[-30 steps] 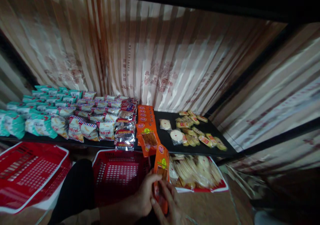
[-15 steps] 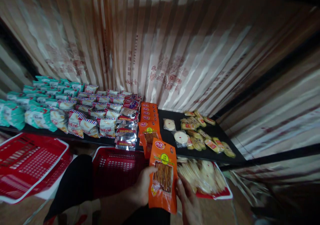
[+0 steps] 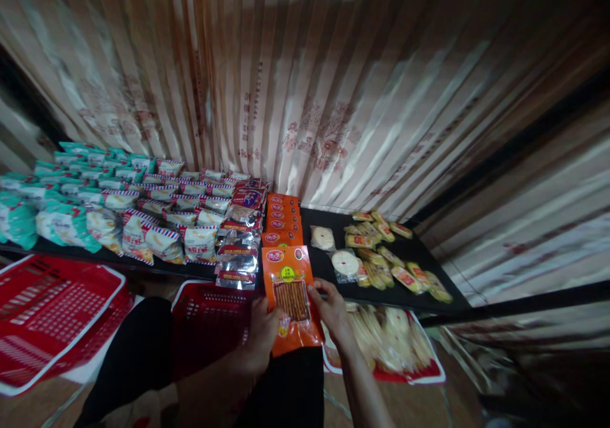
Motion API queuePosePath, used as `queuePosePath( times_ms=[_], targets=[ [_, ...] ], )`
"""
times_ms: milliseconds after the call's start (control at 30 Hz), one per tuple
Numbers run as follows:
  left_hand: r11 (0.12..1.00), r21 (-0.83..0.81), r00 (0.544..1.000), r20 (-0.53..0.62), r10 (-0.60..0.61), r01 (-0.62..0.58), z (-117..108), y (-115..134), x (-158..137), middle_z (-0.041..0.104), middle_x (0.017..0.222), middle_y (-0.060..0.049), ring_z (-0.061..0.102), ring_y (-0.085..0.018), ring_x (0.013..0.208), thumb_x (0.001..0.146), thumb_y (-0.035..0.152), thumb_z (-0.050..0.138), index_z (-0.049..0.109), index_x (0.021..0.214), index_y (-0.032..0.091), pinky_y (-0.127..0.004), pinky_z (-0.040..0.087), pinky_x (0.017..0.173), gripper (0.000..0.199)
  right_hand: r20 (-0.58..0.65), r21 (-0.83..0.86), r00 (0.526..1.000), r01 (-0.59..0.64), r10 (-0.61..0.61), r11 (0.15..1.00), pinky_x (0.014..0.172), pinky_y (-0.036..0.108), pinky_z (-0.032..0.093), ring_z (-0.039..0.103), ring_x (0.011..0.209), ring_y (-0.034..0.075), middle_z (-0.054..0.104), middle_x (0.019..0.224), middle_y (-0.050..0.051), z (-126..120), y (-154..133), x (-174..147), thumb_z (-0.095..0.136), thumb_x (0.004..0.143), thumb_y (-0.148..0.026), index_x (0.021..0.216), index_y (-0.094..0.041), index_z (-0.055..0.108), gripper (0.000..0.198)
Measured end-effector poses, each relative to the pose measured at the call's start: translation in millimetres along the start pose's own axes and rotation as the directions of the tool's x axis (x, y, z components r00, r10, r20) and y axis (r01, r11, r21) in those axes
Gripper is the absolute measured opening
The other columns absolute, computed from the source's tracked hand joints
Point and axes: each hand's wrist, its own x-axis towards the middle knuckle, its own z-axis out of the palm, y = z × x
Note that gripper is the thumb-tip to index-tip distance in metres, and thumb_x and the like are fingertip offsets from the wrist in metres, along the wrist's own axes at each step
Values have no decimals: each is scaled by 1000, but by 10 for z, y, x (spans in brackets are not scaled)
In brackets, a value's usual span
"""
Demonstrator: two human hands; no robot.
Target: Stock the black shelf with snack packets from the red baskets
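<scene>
An orange snack packet (image 3: 291, 301), its clear window showing brown sticks, is held between my two hands at the front edge of the black shelf (image 3: 328, 282). My left hand (image 3: 263, 329) grips its left side, thumb on the front. On the right edge my right hand (image 3: 331, 310) pinches it, with the fingertips partly behind. Just beyond lies a row of matching orange packets (image 3: 282, 218), overlapped one behind another; the held packet covers the front of that row. Silver and dark red packets (image 3: 241, 244) line up to the left of them.
White striped snack bags (image 3: 200, 244) and teal bags (image 3: 67, 221) fill the shelf's left. Round white packs (image 3: 345, 263) and yellow packs (image 3: 405, 275) lie right. Red baskets (image 3: 52, 314) stand below; another basket (image 3: 438, 367) holds pale packs. A pleated curtain (image 3: 305, 98) hangs behind.
Both hands have carried the orange packet forward and slightly left, up to the row's front. My right hand has shifted higher along the packet's edge.
</scene>
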Motion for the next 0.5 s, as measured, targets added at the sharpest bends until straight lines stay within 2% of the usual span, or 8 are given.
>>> queuePosePath(
  times_ms=[100, 200, 333, 500],
  targets=[
    [1000, 3, 1000, -3, 0, 0, 15, -32, 90, 69, 75, -4, 65, -24, 82, 58, 22, 67, 65, 79, 15, -28, 50, 68, 22, -73, -166, 994, 71, -84, 984, 96, 39, 39, 55, 109, 27, 60, 115, 13, 72, 31, 163, 60, 67, -41, 66, -19, 64, 22],
    [996, -73, 998, 39, -43, 46, 64, -66, 142, 69, 73, -4, 66, -22, 75, 60, 25, 67, 64, 80, 15, -29, 50, 66, 23, -68, -261, 991, 98, -119, 960, 98, 37, 38, 52, 116, 26, 58, 118, 15, 124, 46, 252, 57, 70, -36, 67, -19, 65, 19],
    [984, -140, 993, 67, -98, 106, 133, -118, 212, 68, 69, -4, 65, -20, 64, 63, 26, 65, 61, 82, 14, -29, 50, 62, 24, -52, -321, 993, 80, -102, 944, 95, 36, 41, 58, 107, 25, 63, 110, 13, 155, 38, 304, 53, 72, -35, 70, -19, 64, 19],
    [986, -144, 996, 24, -82, 85, 176, -163, 315, 67, 67, -2, 63, -17, 60, 67, 23, 60, 59, 83, 14, -28, 49, 59, 18, -51, -365, 997, 32, -55, 931, 79, 33, 47, 63, 82, 22, 67, 88, 10, 148, 34, 315, 49, 74, -40, 80, -17, 65, 29]
  ],
)
